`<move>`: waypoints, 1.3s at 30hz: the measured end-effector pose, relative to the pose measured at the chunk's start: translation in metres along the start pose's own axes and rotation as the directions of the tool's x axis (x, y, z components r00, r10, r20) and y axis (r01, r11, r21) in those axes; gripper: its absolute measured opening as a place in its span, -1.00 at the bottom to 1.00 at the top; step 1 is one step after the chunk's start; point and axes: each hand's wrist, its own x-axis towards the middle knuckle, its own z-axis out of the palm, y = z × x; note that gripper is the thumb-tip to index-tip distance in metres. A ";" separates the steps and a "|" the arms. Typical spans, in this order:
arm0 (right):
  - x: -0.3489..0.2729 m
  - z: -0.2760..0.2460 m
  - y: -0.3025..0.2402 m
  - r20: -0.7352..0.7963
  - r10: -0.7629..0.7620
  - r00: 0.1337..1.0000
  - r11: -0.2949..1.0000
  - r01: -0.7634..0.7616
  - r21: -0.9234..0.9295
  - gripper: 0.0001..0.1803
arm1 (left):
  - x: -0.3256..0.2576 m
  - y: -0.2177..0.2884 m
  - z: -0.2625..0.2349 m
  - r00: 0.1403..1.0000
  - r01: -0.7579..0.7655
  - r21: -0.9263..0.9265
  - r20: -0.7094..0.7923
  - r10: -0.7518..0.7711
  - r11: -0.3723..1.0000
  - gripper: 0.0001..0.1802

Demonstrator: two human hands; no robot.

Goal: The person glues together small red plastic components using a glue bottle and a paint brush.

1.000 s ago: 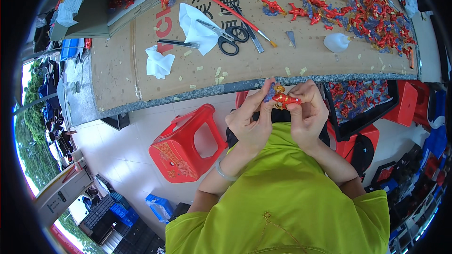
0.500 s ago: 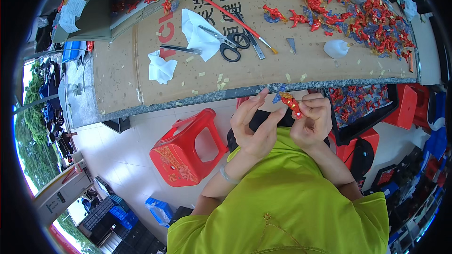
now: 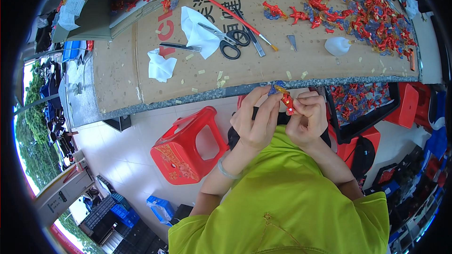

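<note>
Figurine point(image 3: 286, 102), small, red and gold, pinched between both hands just below the bench edge.

Far left on the cardboard-topped bench point(image 3: 117, 70) lies a crumpled tissue point(image 3: 160, 65), then a second tissue point(image 3: 197, 24), black scissors point(image 3: 225, 42) and a red-handled brush point(image 3: 235, 13). Below, a red stool point(image 3: 190, 146) stands on the floor. The left hand point(image 3: 254, 120) closes its fingertips on the figurine's upper end; the right hand point(image 3: 308, 117) is curled shut around its lower part. Further right sit a white glue bottle point(image 3: 338, 45), a heap of red figures point(image 3: 367, 9) and a black tray point(image 3: 362, 106) of more.
</note>
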 end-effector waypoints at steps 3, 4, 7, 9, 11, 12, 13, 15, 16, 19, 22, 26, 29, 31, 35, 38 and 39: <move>0.001 0.001 0.001 -0.011 0.008 1.000 1.000 -0.008 0.022 -0.75 | 0.007 -0.008 0.001 0.994 -0.107 0.002 -0.013 0.107 0.994 -0.72; 0.001 0.000 0.002 -0.012 0.008 1.000 1.000 -0.008 0.021 -0.75 | 0.009 -0.008 0.001 0.990 -0.140 0.003 0.001 0.140 0.990 -0.73; 0.001 -0.001 0.004 -0.011 0.013 1.000 1.000 -0.013 -0.002 -0.76 | 0.012 -0.008 -0.003 0.983 -0.170 -0.006 0.069 0.170 0.985 -0.75; 0.003 0.000 0.002 -0.011 -0.012 1.000 1.000 0.012 -0.002 -0.76 | 0.014 -0.006 -0.006 0.986 -0.127 -0.032 0.105 0.130 0.991 -0.75; -0.001 0.000 0.000 -0.016 0.019 1.000 1.000 -0.019 0.010 -0.76 | 0.016 -0.004 -0.008 0.986 -0.081 -0.055 0.139 0.088 0.995 -0.75; -0.002 0.000 -0.001 -0.021 0.051 0.998 0.998 -0.051 0.022 -0.76 | 0.017 -0.002 -0.010 0.984 -0.084 -0.067 0.154 0.093 0.994 -0.75; -0.002 0.000 -0.003 -0.019 0.052 0.998 0.998 -0.051 0.023 -0.76 | 0.018 -0.001 -0.011 0.981 -0.085 -0.077 0.170 0.097 0.993 -0.75; 0.000 -0.001 -0.006 -0.035 0.039 0.999 0.999 -0.039 0.003 -0.76 | 0.022 0.003 -0.013 0.978 -0.107 -0.080 0.169 0.120 0.991 -0.75; -0.001 -0.001 -0.007 -0.036 0.040 0.999 0.999 -0.040 0.001 -0.76 | 0.024 0.004 -0.014 0.975 -0.133 -0.085 0.170 0.146 0.987 -0.75; -0.002 -0.001 -0.010 -0.058 0.093 0.994 0.996 -0.093 0.014 -0.75 | 0.027 0.008 -0.015 0.972 -0.146 -0.074 0.173 0.157 0.986 -0.74; 0.000 0.000 -0.013 -0.062 0.099 0.993 0.995 -0.099 0.009 -0.76 | 0.027 0.010 -0.016 0.974 -0.147 -0.078 0.165 0.158 0.986 -0.73; 0.001 -0.002 -0.013 -0.065 0.074 0.995 0.997 -0.074 0.002 -0.75 | 0.026 0.012 -0.015 0.974 -0.153 -0.079 0.156 0.164 0.985 -0.73; 0.006 -0.004 -0.011 -0.056 -0.018 0.998 0.999 0.016 -0.034 -0.74 | 0.025 0.012 -0.016 0.974 -0.150 -0.079 0.157 0.161 0.985 -0.73; 0.009 -0.006 -0.011 -0.052 -0.088 0.995 0.994 0.084 -0.063 -0.73 | 0.024 0.009 -0.016 0.979 -0.159 -0.113 0.112 0.171 0.981 -0.73; 0.014 -0.010 -0.010 0.007 -0.217 0.976 0.972 0.217 -0.092 -0.76 | 0.020 0.004 -0.010 0.988 -0.152 -0.196 -0.025 0.150 0.969 -0.74; 0.018 -0.011 -0.012 0.058 -0.226 0.972 0.966 0.232 -0.116 -0.75 | 0.015 0.004 -0.012 1.000 -0.001 -0.177 0.006 0.002 0.984 -0.75; 0.019 -0.012 -0.013 0.075 -0.204 0.976 0.971 0.211 -0.109 -0.74 | 0.015 0.004 -0.011 0.996 0.086 -0.234 0.035 -0.080 0.968 -0.75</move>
